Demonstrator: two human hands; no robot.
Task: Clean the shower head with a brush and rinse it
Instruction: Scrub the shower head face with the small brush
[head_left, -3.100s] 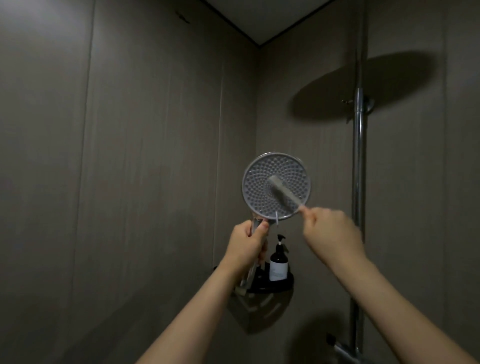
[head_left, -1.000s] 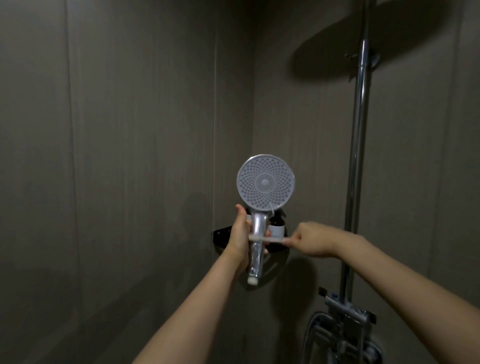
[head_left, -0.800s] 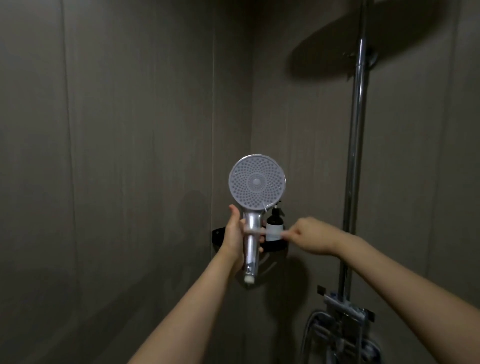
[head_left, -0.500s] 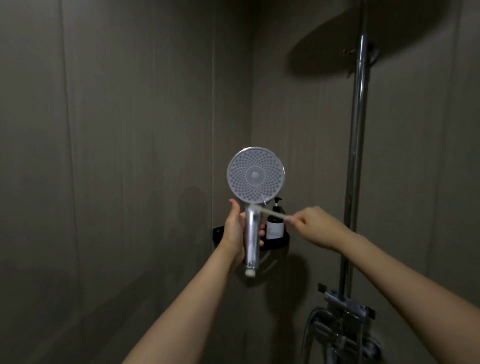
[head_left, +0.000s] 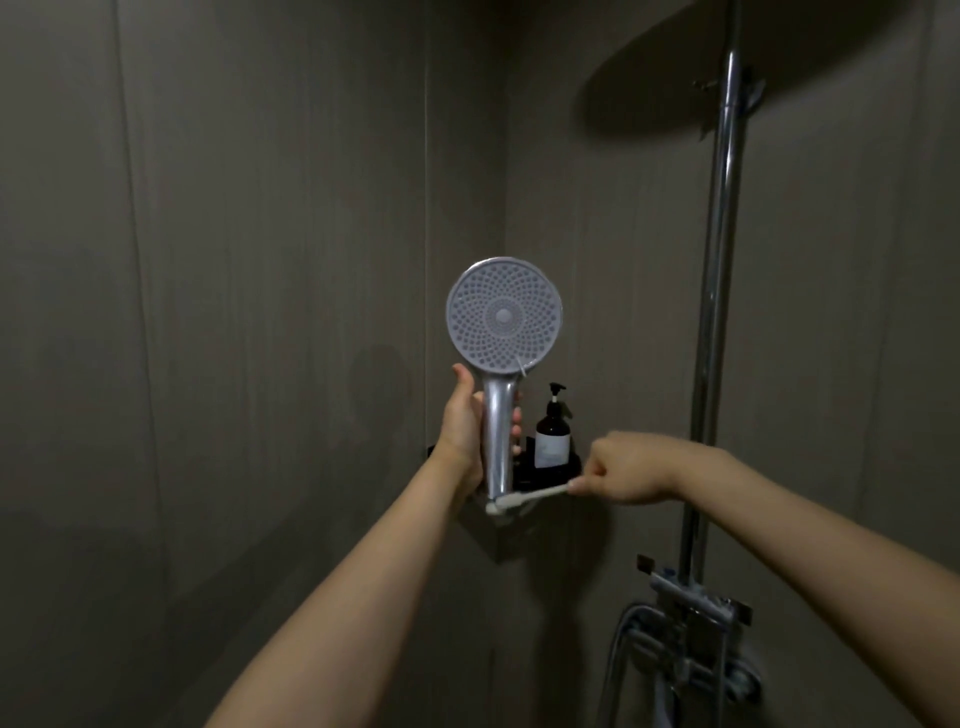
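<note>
Dim shower corner — left hand (head_left: 467, 431) grips the upright shower head (head_left: 503, 332) by its handle; right hand (head_left: 626, 470) pinches the brush (head_left: 524, 500) — bristles at the handle's bottom end.

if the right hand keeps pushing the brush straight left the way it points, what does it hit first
Most likely the bottom end of the shower head handle: the brush tip in the right hand already sits at it. Beyond that is the left hand and its wrist, though depth is hard to judge.
</note>
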